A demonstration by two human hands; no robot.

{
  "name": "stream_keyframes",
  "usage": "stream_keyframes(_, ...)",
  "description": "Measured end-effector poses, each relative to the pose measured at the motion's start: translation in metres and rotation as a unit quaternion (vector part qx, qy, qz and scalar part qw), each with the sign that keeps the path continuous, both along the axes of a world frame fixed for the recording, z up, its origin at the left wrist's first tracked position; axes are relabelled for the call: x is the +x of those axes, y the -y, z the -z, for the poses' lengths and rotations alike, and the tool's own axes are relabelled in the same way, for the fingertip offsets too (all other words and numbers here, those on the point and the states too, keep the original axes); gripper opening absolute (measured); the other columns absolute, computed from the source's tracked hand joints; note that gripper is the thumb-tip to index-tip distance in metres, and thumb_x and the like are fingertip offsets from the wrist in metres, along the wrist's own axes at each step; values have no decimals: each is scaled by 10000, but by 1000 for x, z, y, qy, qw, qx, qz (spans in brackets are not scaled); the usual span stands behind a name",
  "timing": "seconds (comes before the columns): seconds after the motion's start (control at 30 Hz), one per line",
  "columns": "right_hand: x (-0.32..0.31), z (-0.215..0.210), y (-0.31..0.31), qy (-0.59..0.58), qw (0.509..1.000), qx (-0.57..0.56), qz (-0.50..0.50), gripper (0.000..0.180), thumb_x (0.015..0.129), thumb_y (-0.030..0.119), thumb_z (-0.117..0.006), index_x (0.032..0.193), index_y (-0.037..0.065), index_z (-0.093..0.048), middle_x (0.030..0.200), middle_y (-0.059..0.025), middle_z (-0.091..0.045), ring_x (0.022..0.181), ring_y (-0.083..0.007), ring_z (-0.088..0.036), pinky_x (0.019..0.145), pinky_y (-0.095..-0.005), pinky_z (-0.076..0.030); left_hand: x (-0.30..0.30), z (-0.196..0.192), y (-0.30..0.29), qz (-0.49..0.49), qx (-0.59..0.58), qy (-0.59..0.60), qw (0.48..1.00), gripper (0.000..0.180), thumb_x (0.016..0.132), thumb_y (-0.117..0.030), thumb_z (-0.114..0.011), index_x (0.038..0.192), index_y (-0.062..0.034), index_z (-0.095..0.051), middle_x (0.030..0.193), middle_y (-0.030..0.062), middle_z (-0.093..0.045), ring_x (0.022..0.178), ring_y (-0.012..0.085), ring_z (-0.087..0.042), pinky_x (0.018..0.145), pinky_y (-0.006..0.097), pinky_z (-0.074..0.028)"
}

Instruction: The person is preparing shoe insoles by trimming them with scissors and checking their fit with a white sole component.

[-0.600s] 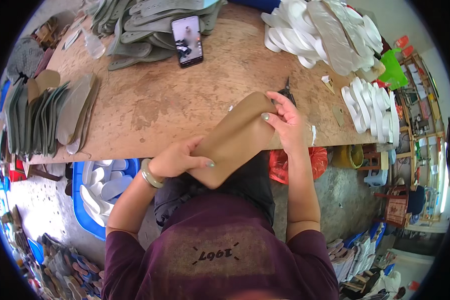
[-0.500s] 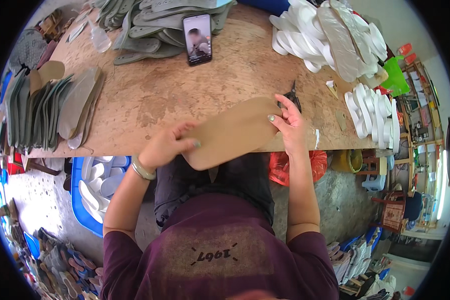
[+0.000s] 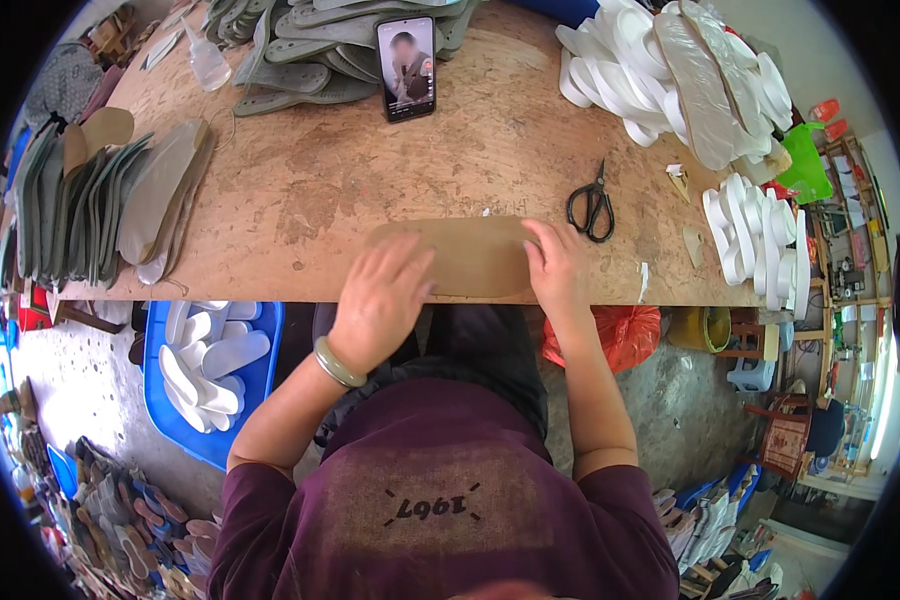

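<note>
A tan, sole-shaped sheet lies along the front edge of the wooden table, its long side running left to right. My left hand rests over its left end with the fingers stretched out flat, slightly blurred. At the opposite end, my right hand grips the sheet's edge between thumb and fingers. Black-handled scissors lie on the table just beyond my right hand.
Grey soles are heaped at the back beside a phone. White soles pile up at the far right, with more standing nearer. Grey and tan soles stand at the left. A blue tub holds white soles below the table.
The sheet has gone from a raised tilt over the table edge to lying nearly level on the table. My left hand has moved right and flattened onto it. The scissors are now uncovered.
</note>
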State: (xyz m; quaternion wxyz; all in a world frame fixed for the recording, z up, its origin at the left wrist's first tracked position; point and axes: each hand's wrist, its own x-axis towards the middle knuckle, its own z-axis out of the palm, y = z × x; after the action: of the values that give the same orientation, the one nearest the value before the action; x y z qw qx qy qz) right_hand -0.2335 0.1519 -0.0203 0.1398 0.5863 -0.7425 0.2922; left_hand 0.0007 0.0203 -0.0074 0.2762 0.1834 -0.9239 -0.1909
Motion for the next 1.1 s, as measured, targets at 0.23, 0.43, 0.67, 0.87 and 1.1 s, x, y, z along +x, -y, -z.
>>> stream_keyframes(0.23, -4, 1, 18, -31, 991, 89, -98, 365, 821, 15, -627, 1181, 42, -577, 979, -94, -670, 919, -262, -631, 789, -379, -530, 5, 22, -8, 9, 6, 23, 1000, 379, 831, -130, -730, 1187, -31, -643, 1296, 146, -593, 1248, 333, -545, 1042, 463, -447)
stream_keyframes(0.43, -9, -13, 24, -219, 939, 210, -164, 348, 821, 39, -590, 1166, 5, -551, 1054, -104, -661, 910, -255, -641, 804, -341, -536, 8, 28, -8, 5, -8, 23, 1000, 353, 859, -144, -713, 1191, -38, -652, 1307, 140, -602, 1281, 320, -537, 1071, 467, -432)
stream_keyframes(0.67, -42, 25, 16, 345, 936, 73, 13, 272, 881, 1, -652, 1141, 30, -576, 947, -110, -686, 840, -178, -667, 770, -294, -540, 6, 32, -8, 4, -1, 9, 1000, 366, 851, -149, -714, 1195, -44, -647, 1319, 130, -600, 1287, 311, -532, 1079, 464, -423)
stream_keyframes(0.87, -52, 13, -59, 467, 876, -104, 52, 232, 924, -14, -631, 1152, 15, -599, 930, -62, -683, 852, -92, -643, 759, -271, -540, 10, 33, -9, -7, -10, 11, 1000, 385, 831, -181, -736, 1188, -64, -649, 1314, 114, -601, 1278, 301, -533, 1086, 460, -406)
stream_keyframes(1.1, -20, -9, -36, 209, 978, 19, -6, 256, 869, -7, -680, 1120, 34, -647, 940, -110, -691, 846, -223, -697, 760, -322, -562, -11, 18, -24, 9, -17, 33, 999, 466, 828, -291, -742, 1233, -89, -633, 1353, 97, -562, 1322, 295, -476, 1117, 501, -349)
